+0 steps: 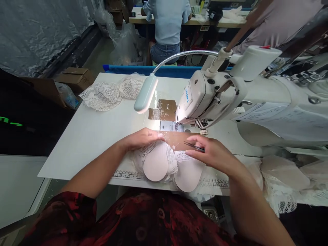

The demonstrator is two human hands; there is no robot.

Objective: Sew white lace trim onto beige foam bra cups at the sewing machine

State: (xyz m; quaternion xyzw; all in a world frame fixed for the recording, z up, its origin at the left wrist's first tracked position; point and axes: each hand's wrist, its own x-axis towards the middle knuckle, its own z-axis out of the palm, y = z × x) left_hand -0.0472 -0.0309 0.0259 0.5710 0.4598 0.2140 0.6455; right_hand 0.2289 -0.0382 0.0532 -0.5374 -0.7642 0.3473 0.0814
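Observation:
A white lace bra (pixel 155 164) with pale padded cups lies at the table's front edge, below the sewing machine (pixel 197 95). Its upper lace edge is pinched between the thumb and fingers of my left hand (pixel 143 138). My right hand (pixel 211 150) is closed around a pair of dark thread snips (pixel 194 147), whose tips point left above the bra's middle. Under those tips lies a strip of brown card or tape (pixel 176 140) on the table. The needle area sits just beyond both hands.
Another lace bra (pixel 110 92) lies at the table's back left. A lamp (pixel 146 94) on a bendy neck hangs over the table. More bra pieces (pixel 284 174) are heaped at the right. Past the table, a person in a light blue shirt (pixel 169 24) sits at another bench.

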